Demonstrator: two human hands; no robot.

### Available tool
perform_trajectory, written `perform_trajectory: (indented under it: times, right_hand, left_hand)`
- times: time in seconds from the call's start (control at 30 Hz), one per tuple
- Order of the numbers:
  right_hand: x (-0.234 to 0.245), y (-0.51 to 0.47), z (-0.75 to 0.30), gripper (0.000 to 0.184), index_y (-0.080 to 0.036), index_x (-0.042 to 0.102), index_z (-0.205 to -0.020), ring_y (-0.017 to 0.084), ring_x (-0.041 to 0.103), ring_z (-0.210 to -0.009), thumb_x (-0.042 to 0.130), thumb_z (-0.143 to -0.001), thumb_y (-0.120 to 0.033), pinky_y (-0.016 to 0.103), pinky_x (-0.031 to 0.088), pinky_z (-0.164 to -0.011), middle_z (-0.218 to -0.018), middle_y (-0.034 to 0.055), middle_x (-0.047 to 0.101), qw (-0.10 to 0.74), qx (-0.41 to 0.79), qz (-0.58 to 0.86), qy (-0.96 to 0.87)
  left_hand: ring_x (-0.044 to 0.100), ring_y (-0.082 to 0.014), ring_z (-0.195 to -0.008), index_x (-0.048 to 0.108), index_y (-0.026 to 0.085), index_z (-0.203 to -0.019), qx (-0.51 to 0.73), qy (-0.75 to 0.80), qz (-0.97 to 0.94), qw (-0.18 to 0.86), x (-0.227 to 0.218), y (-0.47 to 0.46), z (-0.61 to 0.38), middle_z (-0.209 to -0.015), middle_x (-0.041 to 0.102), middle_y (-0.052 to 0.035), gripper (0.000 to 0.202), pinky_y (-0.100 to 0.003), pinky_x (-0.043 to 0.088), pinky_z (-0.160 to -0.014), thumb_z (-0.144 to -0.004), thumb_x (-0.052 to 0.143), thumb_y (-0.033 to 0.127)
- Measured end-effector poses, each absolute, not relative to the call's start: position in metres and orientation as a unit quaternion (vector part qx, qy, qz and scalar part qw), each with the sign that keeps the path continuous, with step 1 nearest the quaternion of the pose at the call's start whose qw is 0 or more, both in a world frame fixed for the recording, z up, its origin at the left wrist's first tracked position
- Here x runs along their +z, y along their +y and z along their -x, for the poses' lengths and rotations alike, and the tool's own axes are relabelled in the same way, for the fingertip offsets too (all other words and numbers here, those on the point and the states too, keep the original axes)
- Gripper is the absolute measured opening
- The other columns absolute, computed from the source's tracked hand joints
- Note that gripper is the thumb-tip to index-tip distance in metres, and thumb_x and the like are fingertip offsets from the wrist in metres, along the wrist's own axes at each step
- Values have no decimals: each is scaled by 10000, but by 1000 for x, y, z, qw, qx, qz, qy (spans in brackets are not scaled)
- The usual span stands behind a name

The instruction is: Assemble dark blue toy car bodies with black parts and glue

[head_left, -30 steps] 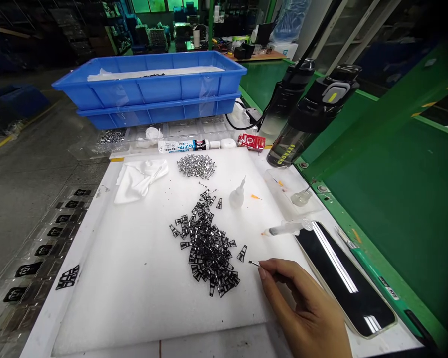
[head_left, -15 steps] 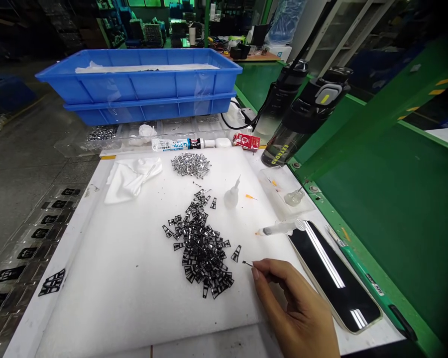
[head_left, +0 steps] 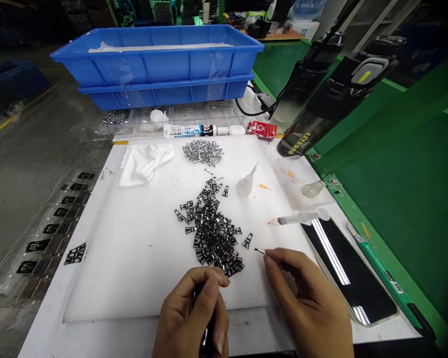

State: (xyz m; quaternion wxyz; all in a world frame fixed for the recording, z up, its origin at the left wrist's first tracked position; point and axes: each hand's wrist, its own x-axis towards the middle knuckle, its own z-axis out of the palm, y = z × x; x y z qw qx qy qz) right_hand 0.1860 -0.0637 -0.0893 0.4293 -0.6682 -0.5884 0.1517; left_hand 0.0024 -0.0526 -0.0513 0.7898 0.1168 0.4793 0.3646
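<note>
At the lower middle, my left hand is closed around a dark, glossy, pen-like tool; its tip is hidden by my fingers. My right hand pinches a small metal pin between thumb and forefinger, its darker end pointing left. Just beyond that pin lies a single black trapezoid frame piece. A heap of similar black frame pieces spreads across the white foam sheet, in front of my left hand. Farther back on the foam is a pile of small silver pins.
Right of the heap are a squeeze bottle, an orange needle tip, a syringe, a phone and a green-handled cutter. Behind stand blue bins and a drinking bottle. A white cloth lies left.
My left hand has come into view at the bottom with the pen-like tool. My right hand still pinches the pin near the same spot; the camera view has shifted.
</note>
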Motion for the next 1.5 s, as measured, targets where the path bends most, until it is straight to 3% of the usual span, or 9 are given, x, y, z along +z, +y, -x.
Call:
perform_trajectory:
  times: [0.33, 0.63, 0.87, 1.0, 1.17, 1.3, 1.43, 1.5]
  right_hand:
    - [-86, -65, -186, 83, -292, 709, -1039, 129, 669, -780, 696, -962, -320, 204, 543, -725, -941, -26, 725, 418, 182, 686, -567]
    - [-86, -67, -185, 79, -309, 715, -1020, 117, 655, -787, 716, -949, -345, 184, 536, -765, -935, -42, 723, 422, 194, 691, -554]
    - [-83, -67, -186, 145, -322, 744, -1004, 93, 684, -809, 771, -890, -408, 113, 551, -779, -952, -49, 749, 453, 240, 710, -483]
    - [-74, -70, -188, 245, -301, 778, -971, 104, 725, -776, 840, -803, -468, 68, 557, -706, -915, -24, 776, 447, 296, 727, -429]
    - [-61, -71, -183, 266, -295, 783, -966, 120, 740, -757, 861, -779, -467, 69, 567, -681, -889, -5, 778, 464, 348, 704, -410]
    - [-52, -69, -167, 159, -295, 768, -919, 117, 731, -718, 840, -819, -395, 81, 573, -648, -863, -18, 771, 479, 368, 668, -435]
    - [-51, -68, -149, 56, -312, 735, -970, 138, 710, -978, 741, -917, -293, 169, 578, -910, -1040, -14, 727, 485, 331, 634, -504]
    - [-52, -65, -144, 51, -302, 723, -983, 155, 692, -1045, 709, -941, -278, 198, 586, -912, -1140, 10, 683, 476, 341, 617, -526]
  left_hand:
    - [336, -15, -326, 667, 180, -935, 359, 462, -109, 804, -52, -57, -6, -508, 505, 62, 408, -125, 248, -348, -925, 653, 588]
    - [311, -20, -322, 697, 164, -994, 355, 446, -100, 816, -46, -58, -8, -499, 507, 47, 351, -130, 248, -343, -1004, 560, 487]
    - [269, -8, -325, 665, 172, -891, 377, 417, -89, 823, -51, -59, -9, -502, 504, 63, 270, -112, 250, -315, -936, 697, 437]
    - [335, -21, -340, 576, 188, -833, 414, 488, -149, 754, -48, -59, -12, -512, 525, 70, 332, -104, 298, -324, -907, 729, 473]
    - [531, -83, -298, 504, 237, -1108, 418, 526, -193, 715, -43, -56, -16, -791, 711, -13, 376, -126, 266, -274, -1041, 364, 580]
    - [477, -60, -315, 509, 227, -1099, 404, 527, -203, 719, -48, -55, -17, -736, 698, -4, 322, -120, 229, -300, -1045, 386, 520]
    - [488, -78, -452, 612, 207, -1144, 428, 500, -227, 718, -57, -54, -15, -656, 629, 15, 270, -152, 372, -410, -1036, 449, 393]
    - [490, -88, -467, 655, 206, -1222, 418, 499, -258, 714, -59, -53, -13, -624, 606, 18, 314, -177, 433, -455, -1028, 476, 377]
